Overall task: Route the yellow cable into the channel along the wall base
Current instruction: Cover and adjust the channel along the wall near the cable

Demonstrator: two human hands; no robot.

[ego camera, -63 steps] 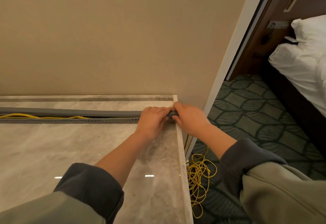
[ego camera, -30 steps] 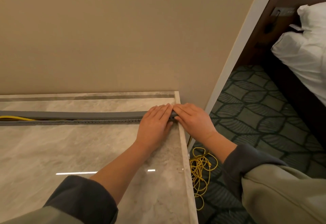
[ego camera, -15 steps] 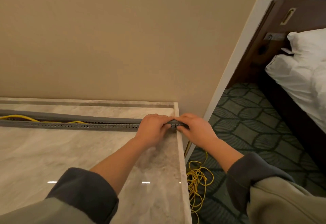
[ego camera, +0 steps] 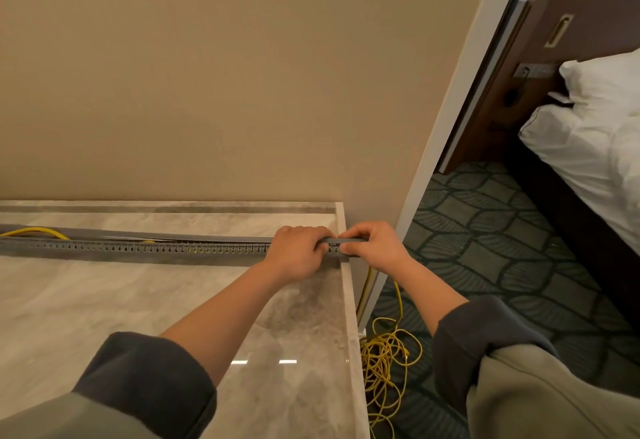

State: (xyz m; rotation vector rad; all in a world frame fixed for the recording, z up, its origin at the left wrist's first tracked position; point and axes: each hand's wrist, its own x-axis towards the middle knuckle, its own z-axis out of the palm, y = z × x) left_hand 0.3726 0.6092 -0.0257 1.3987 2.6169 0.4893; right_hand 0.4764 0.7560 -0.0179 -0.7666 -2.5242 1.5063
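The channel (ego camera: 156,248) runs out of the picture at the left edge, so its far end is not seen. Near the right edge of the marble top (ego camera: 104,307) the left hand (ego camera: 298,255) and the right hand (ego camera: 374,248) cover part of it. The cable (ego camera: 34,231) shows only as a short loop at the left and small yellow spots through the slots; the rest inside is hidden. How it joins the coil (ego camera: 384,366) on the carpet cannot be told. The coil is partly behind the top's right edge. Both sleeves are cut by the bottom edge.
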